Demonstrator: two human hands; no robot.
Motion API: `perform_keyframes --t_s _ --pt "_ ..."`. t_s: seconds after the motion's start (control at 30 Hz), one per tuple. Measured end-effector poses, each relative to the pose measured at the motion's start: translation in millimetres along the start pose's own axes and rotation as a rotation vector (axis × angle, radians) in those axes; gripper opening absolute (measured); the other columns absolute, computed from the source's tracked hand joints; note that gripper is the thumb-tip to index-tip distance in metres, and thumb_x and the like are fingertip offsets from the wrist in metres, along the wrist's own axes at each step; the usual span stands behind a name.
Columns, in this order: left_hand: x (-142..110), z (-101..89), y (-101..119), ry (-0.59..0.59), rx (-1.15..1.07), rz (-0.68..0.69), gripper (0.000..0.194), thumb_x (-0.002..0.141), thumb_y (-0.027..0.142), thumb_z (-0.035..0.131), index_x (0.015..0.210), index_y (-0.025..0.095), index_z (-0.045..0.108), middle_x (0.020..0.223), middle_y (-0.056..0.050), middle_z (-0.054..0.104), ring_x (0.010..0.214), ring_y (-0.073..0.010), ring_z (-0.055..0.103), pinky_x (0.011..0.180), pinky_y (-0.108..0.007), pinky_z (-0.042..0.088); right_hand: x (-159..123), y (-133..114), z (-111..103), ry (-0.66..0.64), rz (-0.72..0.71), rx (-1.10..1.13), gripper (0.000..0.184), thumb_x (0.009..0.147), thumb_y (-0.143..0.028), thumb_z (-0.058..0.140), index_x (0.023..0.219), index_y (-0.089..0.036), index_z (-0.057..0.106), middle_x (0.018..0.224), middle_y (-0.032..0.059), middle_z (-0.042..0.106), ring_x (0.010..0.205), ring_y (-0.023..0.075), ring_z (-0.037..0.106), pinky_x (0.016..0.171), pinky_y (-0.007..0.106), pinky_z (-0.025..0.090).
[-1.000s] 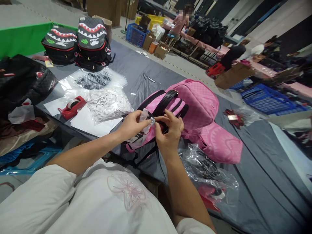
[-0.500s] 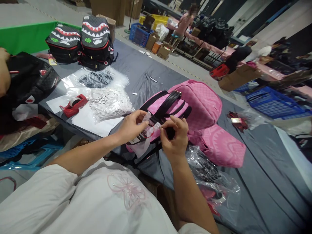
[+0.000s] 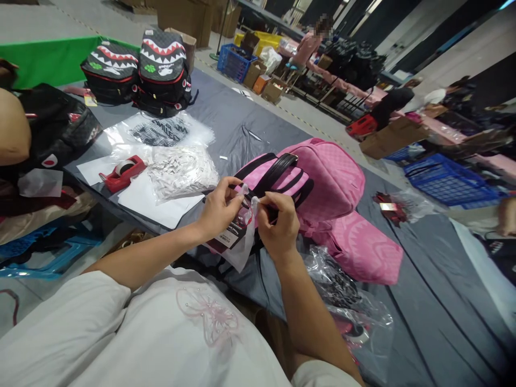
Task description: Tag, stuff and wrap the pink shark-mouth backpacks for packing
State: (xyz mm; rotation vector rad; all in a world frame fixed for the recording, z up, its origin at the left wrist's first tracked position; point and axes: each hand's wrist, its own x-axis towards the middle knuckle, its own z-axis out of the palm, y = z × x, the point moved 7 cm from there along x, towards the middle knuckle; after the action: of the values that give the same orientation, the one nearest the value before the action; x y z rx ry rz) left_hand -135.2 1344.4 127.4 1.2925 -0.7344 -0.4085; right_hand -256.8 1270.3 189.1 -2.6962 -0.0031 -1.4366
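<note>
A pink checked backpack with black straps lies on the table before me. My left hand pinches the top of a small translucent plastic bag at the backpack's near end. A dark hang tag with a barcode label shows at the bag, and a red cord is near its mouth. My right hand is closed in a pinch on the bag's other upper edge; its fingertips partly hide what they grip. A second pink piece with a shark-teeth pattern lies beside the backpack.
Left of my hands are a red tape dispenser, a plastic bag of white slips and white paper. Two black shark-face backpacks stand farther back. Another person's arm is at far left. Red tags lie right.
My right hand has moved slightly left and up to the small plastic bag, its fingers more closed. The hang tag's barcode now faces me more plainly.
</note>
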Motion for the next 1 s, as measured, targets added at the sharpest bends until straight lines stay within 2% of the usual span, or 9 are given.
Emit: perform_keyframes --t_s 0.07,0.13,0.23,0.33,0.43,0.57,0.73,0.8,1.0 --pt "-4.3 -2.1 3.4 0.021 0.055 0.027 0.020 0.091 0.023 0.056 0.110 0.023 0.050 0.074 0.005 0.059 0.067 -0.0111 0.056 0.066 -0.024 0.042 -2.8 0.5 -3.0 0.016 0.012 0.052 0.036 0.090 -0.010 0.055 0.122 -0.025 0.048 0.098 0.0044 0.066 0.093 0.0189 0.066 0.081 0.038 0.057" --pt "-10.5 -0.3 7.7 -0.023 0.077 0.064 0.016 0.094 0.027 0.054 0.109 0.023 0.050 0.081 0.003 0.061 0.071 -0.0118 0.058 0.069 -0.025 0.043 -5.1 0.3 -7.7 0.040 0.012 0.077 0.040 0.088 -0.009 0.057 0.124 -0.026 0.049 0.098 0.0043 0.065 0.094 0.0195 0.066 0.081 0.039 0.057" --pt "-20.6 5.6 14.6 -0.125 0.143 0.150 0.039 0.086 0.035 0.068 0.117 0.023 0.048 0.107 -0.004 0.064 0.096 -0.0167 0.062 0.085 -0.029 0.047 -5.5 -0.7 -11.6 0.047 -0.004 0.076 0.042 0.087 -0.009 0.057 0.124 -0.027 0.047 0.100 0.0044 0.064 0.096 0.0201 0.066 0.081 0.040 0.058" --pt "-25.1 5.3 16.4 -0.107 0.222 0.203 0.054 0.080 0.029 0.074 0.124 0.023 0.044 0.126 -0.008 0.058 0.114 -0.0211 0.058 0.100 -0.033 0.044 -3.5 -1.5 -10.8 0.032 -0.012 0.082 0.041 0.087 -0.008 0.054 0.123 -0.027 0.047 0.102 0.0051 0.063 0.098 0.0200 0.065 0.082 0.040 0.058" --pt "-24.0 3.6 10.9 -0.064 0.201 0.186 0.045 0.083 0.025 0.069 0.121 0.022 0.045 0.120 -0.007 0.059 0.108 -0.0195 0.060 0.097 -0.033 0.046 -2.6 -1.7 -9.9 0.033 -0.010 0.122 0.046 0.085 -0.006 0.054 0.125 -0.026 0.048 0.102 0.0052 0.062 0.098 0.0205 0.064 0.082 0.040 0.058" --pt "-19.9 0.2 0.0 -0.008 0.124 0.149 0.050 0.077 0.028 0.077 0.117 0.023 0.047 0.118 -0.006 0.060 0.106 -0.0200 0.060 0.095 -0.033 0.046 -3.9 -1.8 -9.3 0.031 -0.019 0.178 0.050 0.082 -0.003 0.055 0.126 -0.026 0.050 0.104 0.0055 0.062 0.099 0.0212 0.063 0.082 0.040 0.058" --pt "-13.8 6.7 -18.3 -0.130 -0.181 0.006 0.041 0.079 0.027 0.074 0.113 0.021 0.050 0.105 -0.003 0.064 0.098 -0.0174 0.062 0.088 -0.029 0.048 -7.2 7.2 -10.7 0.048 0.055 0.271 0.050 0.083 -0.004 0.054 0.126 -0.028 0.050 0.101 0.0037 0.061 0.098 0.0204 0.062 0.084 0.040 0.057" --pt "-12.5 7.4 -18.8 -0.118 -0.149 0.012 0.038 0.080 0.022 0.071 0.113 0.022 0.052 0.100 -0.001 0.064 0.094 -0.0161 0.062 0.086 -0.028 0.048 -8.1 10.0 -10.1 0.036 0.087 0.303 0.049 0.083 -0.004 0.054 0.126 -0.028 0.049 0.099 0.0028 0.059 0.096 0.0196 0.062 0.085 0.041 0.056" --pt "-10.5 0.5 -5.3 0.078 0.167 0.092 0.035 0.076 0.005 0.061 0.106 0.023 0.057 0.094 0.001 0.066 0.082 -0.0138 0.063 0.078 -0.027 0.048 3.1 -2.6 -2.2 -0.035 0.026 0.271 0.048 0.085 -0.003 0.051 0.127 -0.027 0.050 0.106 0.0064 0.060 0.099 0.0194 0.062 0.077 0.034 0.057"
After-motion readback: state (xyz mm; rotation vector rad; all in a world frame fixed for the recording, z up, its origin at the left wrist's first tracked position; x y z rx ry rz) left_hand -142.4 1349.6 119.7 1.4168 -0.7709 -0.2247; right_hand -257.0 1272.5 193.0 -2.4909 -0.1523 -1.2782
